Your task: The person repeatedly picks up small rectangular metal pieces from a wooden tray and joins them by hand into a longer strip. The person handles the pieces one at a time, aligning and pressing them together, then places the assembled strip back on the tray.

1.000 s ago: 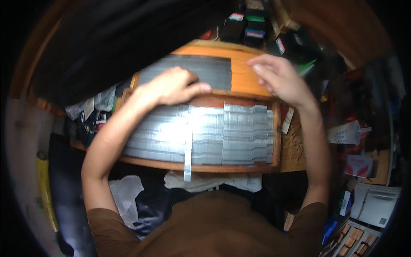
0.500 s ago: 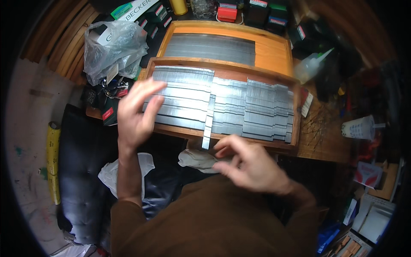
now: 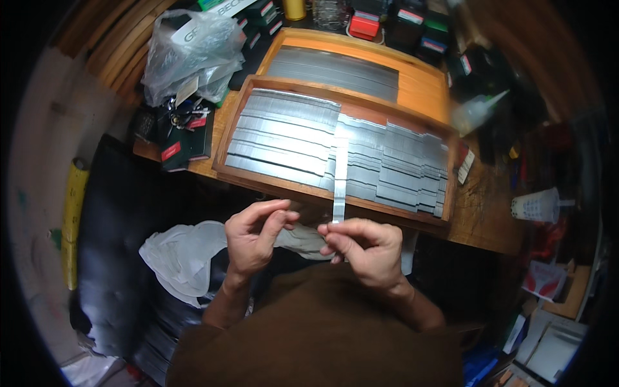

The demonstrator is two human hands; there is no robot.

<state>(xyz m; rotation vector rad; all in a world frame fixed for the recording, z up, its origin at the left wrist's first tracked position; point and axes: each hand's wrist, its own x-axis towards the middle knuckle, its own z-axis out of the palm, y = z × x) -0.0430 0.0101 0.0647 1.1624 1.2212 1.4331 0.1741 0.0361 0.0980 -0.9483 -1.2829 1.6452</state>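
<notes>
In the head view a shallow wooden tray is packed with rows of thin silvery metal strips. One loose strip lies over the others and sticks out past the tray's front edge. At that strip's near end is my right hand, thumb and fingertips pinched together. Whether the pinch includes the strip or some small thing is unclear. Left of it, my left hand hovers before the tray with fingers curled toward the thumb. Anything between those fingertips is hidden.
Behind the tray lies an orange-brown wooden frame or lid around a dark grey panel. A crumpled clear bag and keys are at left. A squeeze bottle and a drink cup stand right. White cloth lies below.
My left hand has come off the tray's left side, down and right, its fingers curling in. My right hand has moved up to the loose strip's end and pinched. The view has shifted slightly.
</notes>
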